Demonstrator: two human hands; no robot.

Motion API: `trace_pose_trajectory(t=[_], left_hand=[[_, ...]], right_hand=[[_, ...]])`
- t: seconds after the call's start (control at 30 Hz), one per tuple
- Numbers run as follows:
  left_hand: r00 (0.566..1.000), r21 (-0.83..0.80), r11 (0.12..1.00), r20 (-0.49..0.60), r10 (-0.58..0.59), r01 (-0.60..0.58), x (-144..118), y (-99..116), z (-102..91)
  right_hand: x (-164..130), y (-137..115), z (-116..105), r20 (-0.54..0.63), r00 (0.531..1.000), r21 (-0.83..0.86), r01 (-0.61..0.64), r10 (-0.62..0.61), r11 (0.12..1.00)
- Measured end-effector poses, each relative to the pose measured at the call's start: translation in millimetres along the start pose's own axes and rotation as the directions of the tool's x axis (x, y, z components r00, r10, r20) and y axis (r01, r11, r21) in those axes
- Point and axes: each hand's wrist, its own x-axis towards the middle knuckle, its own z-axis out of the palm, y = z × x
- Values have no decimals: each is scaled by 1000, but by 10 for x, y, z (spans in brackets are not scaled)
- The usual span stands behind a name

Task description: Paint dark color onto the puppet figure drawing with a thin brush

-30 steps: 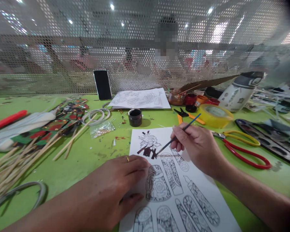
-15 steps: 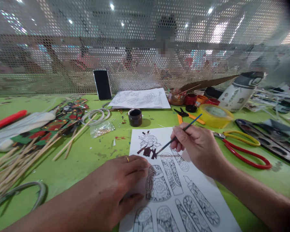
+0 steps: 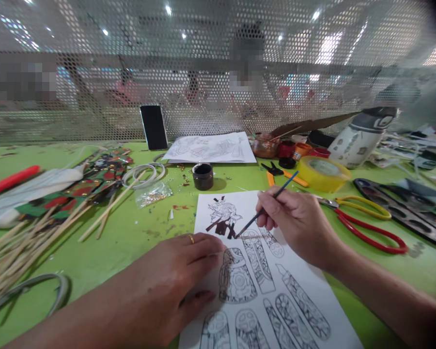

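My right hand pinches a thin blue paintbrush. The brush slants down to the left, its dark tip at the lower edge of a small drawing partly filled with dark brown. That drawing is on a white sheet printed with several patterned outline shapes. My left hand lies over the sheet's left edge, fingers stretched out and a ring on one of them. Past the sheet's top edge stands an uncapped jar of dark paint.
Scissors and a paint palette lie right of my right hand. Behind are yellow tape, orange-handled pliers, a bottle and other paint jars. Wooden sticks cover the left. A phone leans against the perforated screen.
My right hand has shifted slightly left, and the brush tip has moved a little along the drawing's lower edge. My left hand stays in place.
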Motion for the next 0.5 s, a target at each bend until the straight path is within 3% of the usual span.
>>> trace_pose_trajectory(t=[0.2, 0.5], left_hand=[[1000, -3, 1000, -15, 0, 0, -9, -6, 9], [1000, 6, 1000, 2, -10, 10, -1, -5, -4]], right_hand=[[13, 12, -2, -37, 999, 18, 1, 0, 1000], [17, 21, 18, 7, 1000, 17, -18, 17, 1000]])
